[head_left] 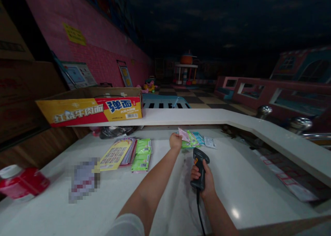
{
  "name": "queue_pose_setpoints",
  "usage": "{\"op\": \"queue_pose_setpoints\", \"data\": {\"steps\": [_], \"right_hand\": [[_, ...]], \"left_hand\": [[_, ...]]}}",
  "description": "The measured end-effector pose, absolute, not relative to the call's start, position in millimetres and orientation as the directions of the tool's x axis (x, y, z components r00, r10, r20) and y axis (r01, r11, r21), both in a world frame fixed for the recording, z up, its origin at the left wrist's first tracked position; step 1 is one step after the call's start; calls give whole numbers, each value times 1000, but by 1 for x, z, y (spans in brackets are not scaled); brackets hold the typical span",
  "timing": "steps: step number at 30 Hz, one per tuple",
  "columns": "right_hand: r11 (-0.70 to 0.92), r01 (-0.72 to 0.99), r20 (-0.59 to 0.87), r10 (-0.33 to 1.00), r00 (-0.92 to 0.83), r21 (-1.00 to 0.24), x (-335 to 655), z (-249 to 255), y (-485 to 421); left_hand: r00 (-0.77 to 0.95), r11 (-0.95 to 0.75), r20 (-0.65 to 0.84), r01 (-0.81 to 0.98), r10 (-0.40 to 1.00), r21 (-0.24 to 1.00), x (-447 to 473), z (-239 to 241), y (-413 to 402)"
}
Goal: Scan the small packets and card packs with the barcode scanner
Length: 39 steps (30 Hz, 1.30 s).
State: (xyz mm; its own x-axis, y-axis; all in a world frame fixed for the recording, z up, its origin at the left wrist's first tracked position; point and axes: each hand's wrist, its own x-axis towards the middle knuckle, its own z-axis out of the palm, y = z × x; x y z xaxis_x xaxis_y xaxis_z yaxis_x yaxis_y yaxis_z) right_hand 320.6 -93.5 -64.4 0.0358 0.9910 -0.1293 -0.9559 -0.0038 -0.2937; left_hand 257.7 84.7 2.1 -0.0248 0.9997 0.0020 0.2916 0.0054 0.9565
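- Two bare hands work at a broad white desk (245, 181), under a raised white ledge.
- A long yellow-and-red cardboard carton (90, 111) sits on that ledge, far left.
- The right hand (203, 181) has its fingers clamped on a black handheld barcode scanner (199, 168), its cable trailing back.
- The left hand (176, 140) has fingers together, pinching a small pink sachet (184, 135) beside green and blue sachets at the desk's far edge.

A carton (95, 110) sits on the ledge (207, 117) above the counter (245, 184), packets (141, 155) lying below it.
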Motion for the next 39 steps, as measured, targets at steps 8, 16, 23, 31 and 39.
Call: {"op": "queue_pose_setpoints", "data": {"steps": [8, 16, 23, 31, 39], "right_hand": [[19, -949, -125, 990, 61, -314, 322, -65, -91], [31, -962, -138, 988, 71, -273, 321, -66, -91], [19, -955, -144, 988, 64, -295, 323, -67, -91], [19, -954, -132, 989, 61, -300, 323, -66, -93], [-1, -956, -146, 988, 43, -292, 324, -64, -99]], "left_hand": [[184, -395, 420, 772, 889, 498, 237, -6, 61], [638, -719, 356, 673, 683, 174, 233, -22, 70], [586, -651, 304, 736, 751, 189, 246, -17, 78], [587, -675, 354, 703, 728, 222, 239, -22, 73], [525, -653, 441, 727, 728, 213, 184, -21, 43]]}}
